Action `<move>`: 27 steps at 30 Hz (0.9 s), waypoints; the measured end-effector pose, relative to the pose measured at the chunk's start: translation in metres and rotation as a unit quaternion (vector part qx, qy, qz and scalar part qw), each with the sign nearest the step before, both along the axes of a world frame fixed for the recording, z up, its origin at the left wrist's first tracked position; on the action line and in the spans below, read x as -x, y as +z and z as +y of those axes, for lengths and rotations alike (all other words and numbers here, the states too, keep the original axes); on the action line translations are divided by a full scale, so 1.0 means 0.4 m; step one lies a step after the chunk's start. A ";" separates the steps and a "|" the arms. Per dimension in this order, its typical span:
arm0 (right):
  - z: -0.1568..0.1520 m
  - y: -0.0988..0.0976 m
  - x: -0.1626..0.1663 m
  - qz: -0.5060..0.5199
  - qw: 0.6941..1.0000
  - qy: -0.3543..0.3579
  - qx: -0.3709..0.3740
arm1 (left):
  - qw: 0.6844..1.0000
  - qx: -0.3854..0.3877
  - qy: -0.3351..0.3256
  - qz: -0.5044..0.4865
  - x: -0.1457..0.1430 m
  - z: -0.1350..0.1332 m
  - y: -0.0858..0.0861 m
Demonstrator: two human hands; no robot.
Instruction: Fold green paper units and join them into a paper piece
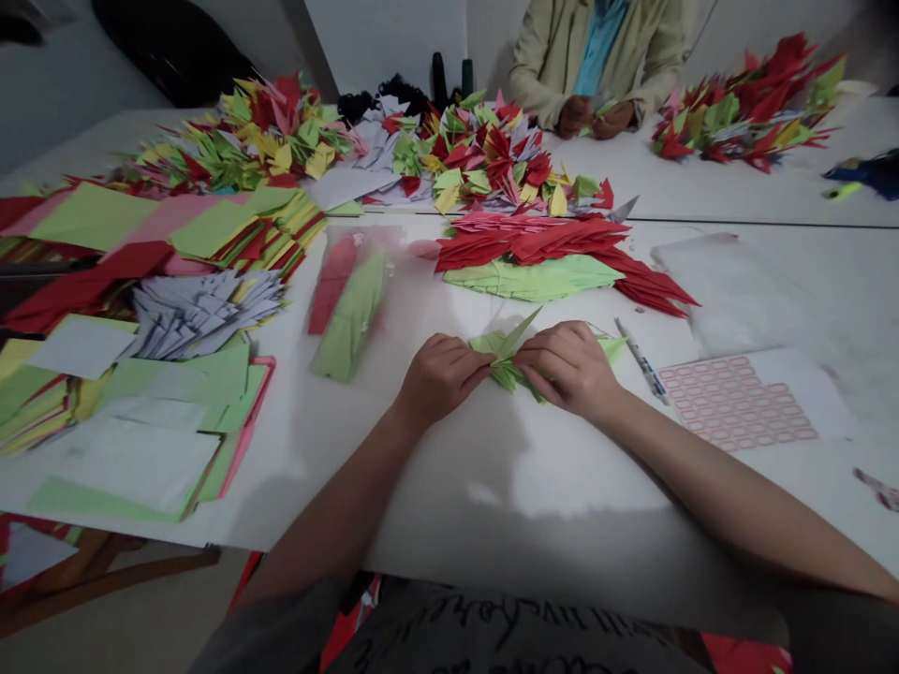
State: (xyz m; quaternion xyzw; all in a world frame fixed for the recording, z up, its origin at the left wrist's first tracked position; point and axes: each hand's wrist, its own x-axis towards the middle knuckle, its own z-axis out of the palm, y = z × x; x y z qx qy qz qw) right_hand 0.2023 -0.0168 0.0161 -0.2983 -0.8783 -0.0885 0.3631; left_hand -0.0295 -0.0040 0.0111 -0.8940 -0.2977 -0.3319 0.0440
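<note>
A light green folded paper piece lies on the white table in front of me. My left hand is closed on its left side, fingers pinched onto the paper. My right hand is curled over its right side and presses it down. A green point sticks up between the two hands. Just beyond lie a fan of flat green folded pieces and a row of red folded pieces.
Stacks of green, red, pink and white paper sheets fill the left. Heaps of folded coloured pieces cover the far side. A pen and a sticker sheet lie to the right. Another person's hands work across the table.
</note>
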 end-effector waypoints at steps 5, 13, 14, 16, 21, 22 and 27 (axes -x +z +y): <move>-0.001 0.000 0.005 -0.019 1.000 -0.003 -0.015 | 0.999 -0.030 -0.015 0.034 0.009 0.006 0.019; -0.009 0.001 0.024 -0.036 0.999 -0.003 -0.033 | 0.994 -0.060 -0.041 0.076 -0.009 0.002 0.038; -0.008 0.001 0.024 -0.040 0.998 -0.007 -0.039 | 0.995 -0.050 -0.043 0.073 -0.010 0.001 0.039; -0.007 -0.001 0.022 -0.047 0.998 -0.014 -0.049 | 0.996 -0.016 -0.049 0.070 -0.005 0.001 0.043; -0.005 -0.009 0.009 -0.045 0.997 -0.021 -0.051 | 0.991 0.042 -0.051 0.113 0.049 0.015 0.066; -0.006 -0.011 0.007 -0.043 0.998 -0.022 -0.051 | 0.989 0.041 -0.053 0.133 0.064 0.019 0.073; -0.007 -0.018 0.002 -0.039 0.997 -0.029 -0.062 | 0.968 0.023 -0.079 0.237 0.110 0.028 0.107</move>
